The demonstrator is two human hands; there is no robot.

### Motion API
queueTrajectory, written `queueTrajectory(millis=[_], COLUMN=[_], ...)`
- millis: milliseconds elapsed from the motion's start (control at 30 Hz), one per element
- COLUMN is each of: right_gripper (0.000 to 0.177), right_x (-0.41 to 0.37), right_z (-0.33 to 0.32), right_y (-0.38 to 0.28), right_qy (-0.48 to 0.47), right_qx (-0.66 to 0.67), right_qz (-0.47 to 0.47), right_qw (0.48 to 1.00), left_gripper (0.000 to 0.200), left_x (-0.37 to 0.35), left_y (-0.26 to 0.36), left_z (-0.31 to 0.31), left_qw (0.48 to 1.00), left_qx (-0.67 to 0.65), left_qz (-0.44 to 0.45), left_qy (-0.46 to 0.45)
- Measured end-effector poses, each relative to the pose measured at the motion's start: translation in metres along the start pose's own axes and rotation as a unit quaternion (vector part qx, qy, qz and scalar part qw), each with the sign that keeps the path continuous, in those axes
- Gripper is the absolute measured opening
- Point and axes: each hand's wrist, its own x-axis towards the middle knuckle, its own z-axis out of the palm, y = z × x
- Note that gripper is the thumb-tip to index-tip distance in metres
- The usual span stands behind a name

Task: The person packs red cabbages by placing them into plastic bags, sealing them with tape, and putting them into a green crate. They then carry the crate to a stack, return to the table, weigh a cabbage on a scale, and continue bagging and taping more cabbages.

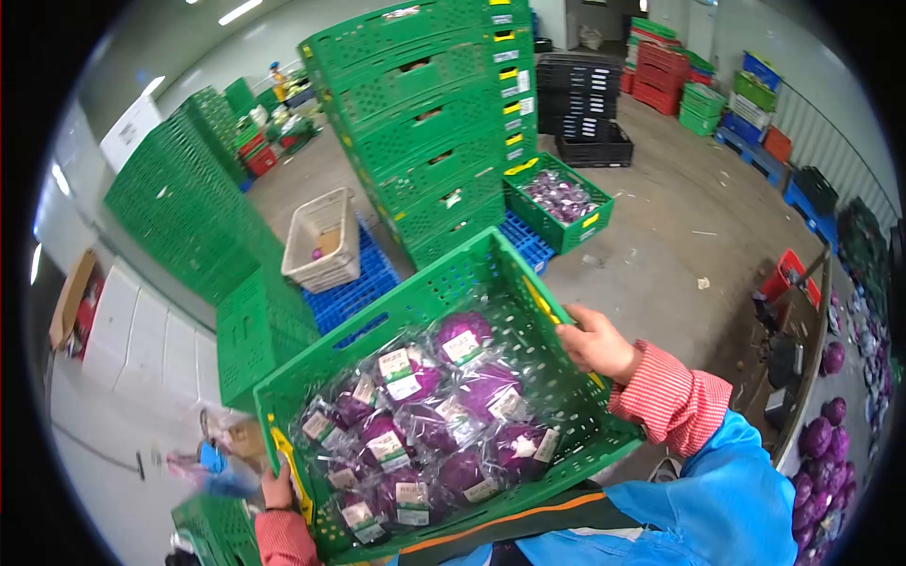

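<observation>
Site: produce packing warehouse. Evidence: bare concrete floor; tall stack of green plastic crates on blue pallets; further stacks of black crates and red crates towards the far wall; film-wrapped purple cabbages bearing printed labels, packed in a mesh-sided crate; loose cabbages heaped at the right edge; strip lights overhead.

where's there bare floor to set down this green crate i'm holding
Widest bare patch for the green crate: concrete floor between the floor crate of cabbages, the black crates and the red crate. A strip of blue pallet by the white basket is free too. Left of the tall green stack is crowded.
</observation>
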Motion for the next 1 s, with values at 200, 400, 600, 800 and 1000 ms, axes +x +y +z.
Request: queueTrajectory(millis=[200,400,600,800,1000], right_gripper=[0.021,0.028,0.031,0.024,0.023], right_x=[0.023,0.060,0.148,0.275,0.443], right_z=[-0.141,-0.248,-0.390,-0.541,-0.638], right_y=[-0.004,-0.019,-0.017,-0.058,-0.087], right_qy=[0.151,0.278,0.316,0.246,0.163], right_qx=[0.037,0.086,0.073,0.009,-0.032], right_qz=[-0.001,0.022,0.037,0.007,0.011], right_qw=[0.988,0.957,0.945,0.969,0.986], left_gripper=[0.021,0.022,0.024,0.019,0.027], left_x=[0.112,0.162,0.158,0.175,0.204], left_y=[0.153,0.303,0.405,0.429,0.473], left_z=[0.222,0.425,0.590,0.710,0.796], left_qw=[0.974,0.956,0.948,0.961,0.984], left_qx=[0.013,0.067,0.100,0.037,0.006], left_qz=[0.184,0.170,0.174,0.144,0.101], left_qy=[-0.133,-0.229,-0.245,-0.234,-0.145])
